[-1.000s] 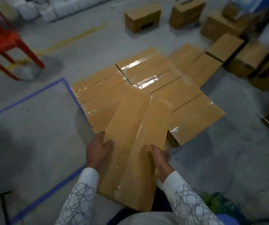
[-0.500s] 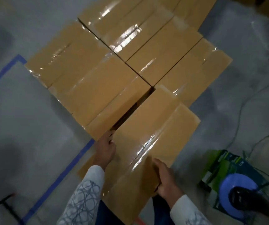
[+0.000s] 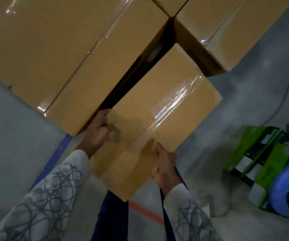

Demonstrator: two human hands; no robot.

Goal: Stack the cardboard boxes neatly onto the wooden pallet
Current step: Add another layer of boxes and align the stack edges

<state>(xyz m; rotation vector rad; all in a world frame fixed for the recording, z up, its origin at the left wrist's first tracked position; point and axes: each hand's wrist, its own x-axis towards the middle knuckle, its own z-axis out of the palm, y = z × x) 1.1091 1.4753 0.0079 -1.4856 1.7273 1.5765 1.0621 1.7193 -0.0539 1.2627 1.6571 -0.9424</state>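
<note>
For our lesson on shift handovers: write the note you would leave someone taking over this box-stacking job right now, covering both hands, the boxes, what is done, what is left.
Left hand grips the held box on its left side.
Right hand grips its near right edge.
Stacked boxes lie packed side by side; the held box is at the near corner slot, a dark gap beside its neighbour.
Done: layer nearly full.
Left: close the gap, let go. Pallet hidden.

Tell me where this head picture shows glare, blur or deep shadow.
Head view: glare streaks the clear tape on the held brown cardboard box; motion blur smears the left hand and right hand gripping it; the gap beside the stacked brown cardboard boxes is black shadow; the green machine at right looks soft.
</note>
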